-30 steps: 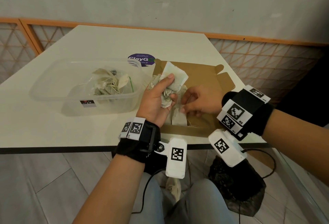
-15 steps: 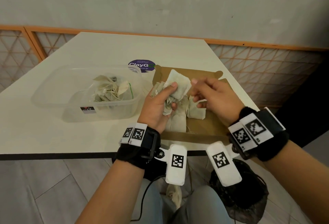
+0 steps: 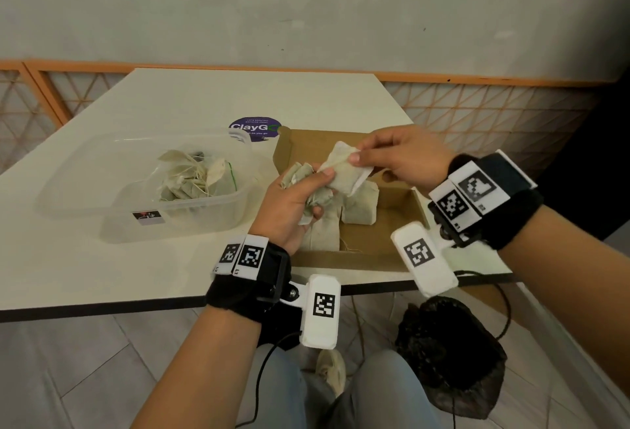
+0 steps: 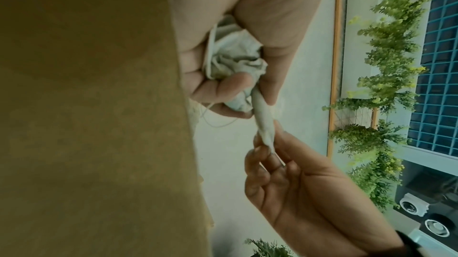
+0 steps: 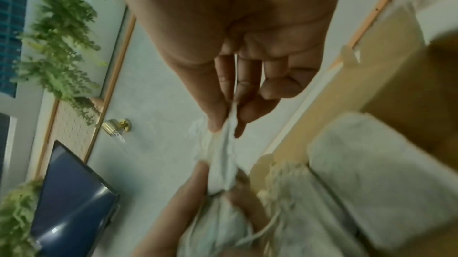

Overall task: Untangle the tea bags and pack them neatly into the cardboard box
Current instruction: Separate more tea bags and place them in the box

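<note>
Reading "ClayG" on the purple round sticker (image 3: 256, 128), rest cut off by the cardboard box (image 3: 397, 203) flap; small print below unreadable. Left hand (image 3: 289, 205) clenches a crumpled tea bag clump (image 3: 301, 174) over the box. Right hand (image 3: 407, 159) pinches one tea bag (image 3: 344, 172) by its edge with thumb and fingers. Flat packed tea bags (image 3: 361, 208) lie in the box, partly hidden by the hands. Clear plastic container (image 3: 112, 190) on the left holds a tangled pile (image 3: 194, 178); its dark label (image 3: 147, 216) is illegible. Right wrist view blurred.
</note>
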Motion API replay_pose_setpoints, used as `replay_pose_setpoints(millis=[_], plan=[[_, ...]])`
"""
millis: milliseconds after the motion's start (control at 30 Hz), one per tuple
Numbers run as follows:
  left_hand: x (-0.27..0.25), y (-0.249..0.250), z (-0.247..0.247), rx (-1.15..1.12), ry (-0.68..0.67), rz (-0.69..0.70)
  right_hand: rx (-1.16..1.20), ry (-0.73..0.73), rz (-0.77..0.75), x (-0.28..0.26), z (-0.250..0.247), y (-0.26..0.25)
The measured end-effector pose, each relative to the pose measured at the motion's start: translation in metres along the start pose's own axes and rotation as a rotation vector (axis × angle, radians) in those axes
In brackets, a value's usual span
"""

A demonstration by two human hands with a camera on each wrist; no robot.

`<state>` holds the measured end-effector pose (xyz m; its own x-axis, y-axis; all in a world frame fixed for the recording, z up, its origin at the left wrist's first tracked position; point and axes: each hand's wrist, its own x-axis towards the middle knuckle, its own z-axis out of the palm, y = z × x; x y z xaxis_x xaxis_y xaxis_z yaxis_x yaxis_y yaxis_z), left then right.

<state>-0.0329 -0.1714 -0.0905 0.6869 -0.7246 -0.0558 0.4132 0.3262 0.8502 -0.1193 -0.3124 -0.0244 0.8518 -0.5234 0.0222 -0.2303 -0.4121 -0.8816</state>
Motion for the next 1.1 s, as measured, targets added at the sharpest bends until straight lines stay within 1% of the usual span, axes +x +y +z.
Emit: replay_pose_setpoints(millis=[67,100,233,300,500,567,733,833,1100], plan=[[0.000,0.001,0.000,-0.014,0.008,0.016,-0.143,0.050,-0.013,0.004,-0.015,-0.001],[0.000,0.001,0.000,-0.020,0.013,0.023,-0.225,0.050,-0.011,0.005,-0.022,-0.001],[0.001,0.000,0.000,-0.036,0.033,0.022,-0.595,-0.024,0.033,0.007,-0.038,0.014],[0.002,0.000,0.000,-0.048,0.019,0.024,-0.677,-0.076,0.050,0.005,-0.042,0.021],[0.004,0.000,-0.002,-0.069,-0.001,0.027,-0.705,-0.210,0.070,0.004,-0.044,0.026],[0.004,-0.001,-0.002,-0.074,-0.007,0.029,-0.739,-0.230,0.087,0.008,-0.041,0.031],[0.005,-0.001,-0.003,-0.080,-0.007,0.031,-0.787,-0.139,0.109,0.018,-0.035,0.041],[0.005,-0.001,-0.003,-0.074,-0.011,0.029,-0.807,-0.083,0.088,0.018,-0.032,0.039],[0.006,-0.001,-0.004,-0.076,-0.022,0.031,-0.836,-0.066,0.042,0.020,-0.032,0.038]])
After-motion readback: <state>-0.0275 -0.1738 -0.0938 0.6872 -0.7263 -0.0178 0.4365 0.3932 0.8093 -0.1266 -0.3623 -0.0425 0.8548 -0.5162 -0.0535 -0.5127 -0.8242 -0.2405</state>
